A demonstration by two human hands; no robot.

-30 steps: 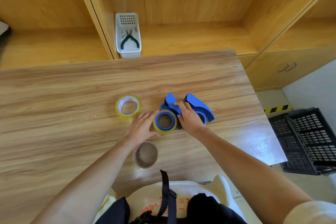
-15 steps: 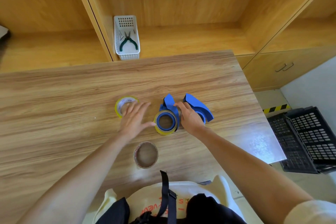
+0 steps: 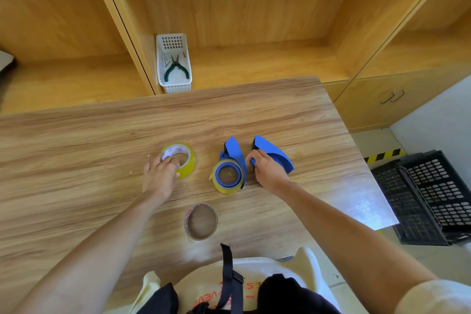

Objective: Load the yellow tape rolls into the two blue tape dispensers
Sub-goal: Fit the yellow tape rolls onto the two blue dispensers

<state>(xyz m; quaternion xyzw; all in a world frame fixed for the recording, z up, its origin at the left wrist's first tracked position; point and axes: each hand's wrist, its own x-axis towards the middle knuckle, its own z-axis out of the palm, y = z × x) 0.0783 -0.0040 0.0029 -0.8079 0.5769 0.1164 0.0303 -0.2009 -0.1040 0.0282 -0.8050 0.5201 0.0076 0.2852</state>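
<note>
A wooden table fills most of the view, with wooden shelving behind it and black perforated crates on the floor off its right edge. A white slotted basket stands on the shelf just past the table's far edge and holds green-handled pliers. Near the middle of the table lie two blue tape dispensers side by side: the left dispenser already carries a yellow tape roll around its blue hub, while the right dispenser has no roll that can be seen. The right hand rests on the right dispenser, fingers curled over its near edge in a loose grip. To the left, well apart from the dispensers, a second yellow tape roll lies flat on the table; the left hand covers its near left side, with fingertips reaching into the core and the thumb against the outer wall, closing on it. Nearer the person, a clear tape roll lies flat and untouched.
</note>
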